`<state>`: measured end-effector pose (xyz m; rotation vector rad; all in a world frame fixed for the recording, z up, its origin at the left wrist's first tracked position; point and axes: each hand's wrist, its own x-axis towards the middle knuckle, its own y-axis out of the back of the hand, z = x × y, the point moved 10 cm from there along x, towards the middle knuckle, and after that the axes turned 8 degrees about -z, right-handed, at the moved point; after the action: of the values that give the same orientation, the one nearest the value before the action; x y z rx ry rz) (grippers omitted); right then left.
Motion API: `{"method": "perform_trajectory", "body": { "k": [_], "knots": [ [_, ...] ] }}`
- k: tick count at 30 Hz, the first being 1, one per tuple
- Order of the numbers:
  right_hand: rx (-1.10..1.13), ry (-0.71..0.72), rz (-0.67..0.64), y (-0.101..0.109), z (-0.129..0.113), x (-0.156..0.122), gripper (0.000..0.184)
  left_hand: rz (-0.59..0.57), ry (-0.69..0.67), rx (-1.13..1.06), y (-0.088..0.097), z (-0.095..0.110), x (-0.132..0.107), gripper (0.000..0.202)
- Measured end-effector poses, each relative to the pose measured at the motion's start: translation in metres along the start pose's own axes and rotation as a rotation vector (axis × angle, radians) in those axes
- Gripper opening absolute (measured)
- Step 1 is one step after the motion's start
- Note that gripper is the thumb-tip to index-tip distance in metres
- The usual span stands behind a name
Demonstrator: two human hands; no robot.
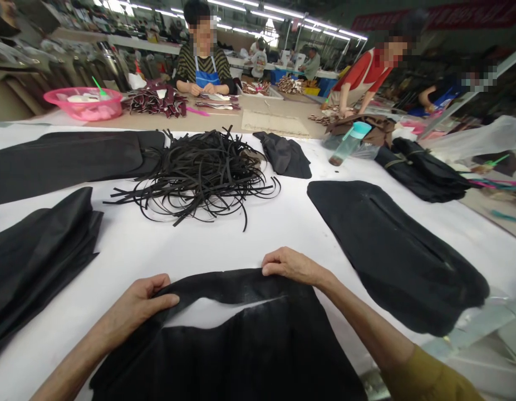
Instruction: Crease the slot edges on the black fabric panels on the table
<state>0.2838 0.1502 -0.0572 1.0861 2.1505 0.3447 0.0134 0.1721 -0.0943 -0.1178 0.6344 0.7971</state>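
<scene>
A black fabric piece lies on the white table right in front of me, with a slit-like gap near its top edge. My left hand pinches the upper left edge of that fabric, thumb on top. My right hand presses curled fingers on the upper right edge of the same strip. A tangled heap of thin black straps sits beyond, at the table's middle.
Stacks of black fabric lie at the left, far left, right and far middle. A clear bottle with a teal cap lies tilted at the right. A pink basin stands at the back left. Other people work at the far tables.
</scene>
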Motion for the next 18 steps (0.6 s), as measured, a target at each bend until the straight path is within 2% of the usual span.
{"method": "perform_trajectory", "body": {
  "k": [2, 5, 12, 18],
  "knots": [
    [0.02, -0.023, -0.023, 0.0, 0.005, -0.014, 0.024, 0.017, -0.01, 0.043, 0.003, -0.002, -0.001, 0.04],
    [0.013, -0.075, 0.014, 0.003, 0.016, -0.031, 0.019, 0.016, -0.032, 0.039, 0.005, -0.003, -0.002, 0.039],
    [-0.099, -0.146, 0.267, 0.011, 0.029, -0.046, 0.009, -0.005, -0.014, -0.004, 0.012, -0.014, 0.0, 0.045],
    [-0.115, -0.253, 0.393, 0.013, 0.033, -0.054, 0.014, 0.091, -0.002, 0.149, 0.028, -0.012, 0.0, 0.046]
  ]
}}
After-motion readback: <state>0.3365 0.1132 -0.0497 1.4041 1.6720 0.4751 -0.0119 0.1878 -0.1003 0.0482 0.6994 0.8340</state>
